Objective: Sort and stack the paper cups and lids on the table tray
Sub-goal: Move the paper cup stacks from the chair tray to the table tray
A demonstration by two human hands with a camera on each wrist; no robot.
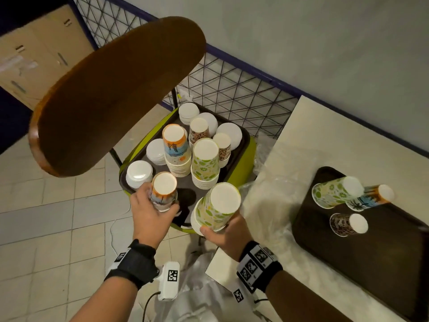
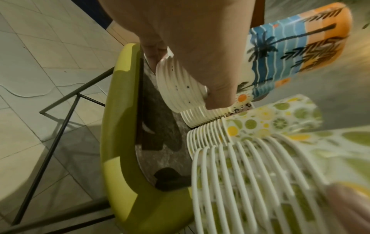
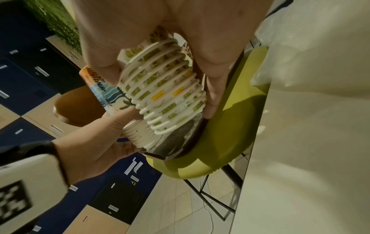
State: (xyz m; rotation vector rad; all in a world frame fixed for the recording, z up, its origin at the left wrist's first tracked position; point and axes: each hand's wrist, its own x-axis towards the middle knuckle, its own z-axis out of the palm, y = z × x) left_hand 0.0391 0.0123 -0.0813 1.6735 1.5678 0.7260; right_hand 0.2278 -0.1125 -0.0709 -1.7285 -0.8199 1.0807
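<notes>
My left hand (image 1: 157, 203) grips a stack of upside-down palm-print cups (image 1: 163, 191) at the near left corner of the dark tray (image 1: 241, 145) on a green chair. My right hand (image 1: 220, 223) grips a tilted stack of lime-print cups (image 1: 218, 208) over that tray's near edge. In the left wrist view the palm-print cups (image 2: 290, 52) lie under my left hand (image 2: 200, 55), and the lime-print stack (image 2: 250, 174) is beside them. In the right wrist view my fingers (image 3: 212, 98) wrap the lime-print stack (image 3: 166, 91). Three single cups stand upside down on the table tray (image 1: 371, 263).
The chair tray also holds palm-print (image 1: 176, 149), lime-print (image 1: 205, 163) and leopard-print (image 1: 199, 131) cup stacks and several white lid stacks (image 1: 139, 173). A brown chair back (image 1: 116, 94) looms at the left. Clear plastic wrap (image 1: 262, 182) lies on the white table (image 1: 301, 135).
</notes>
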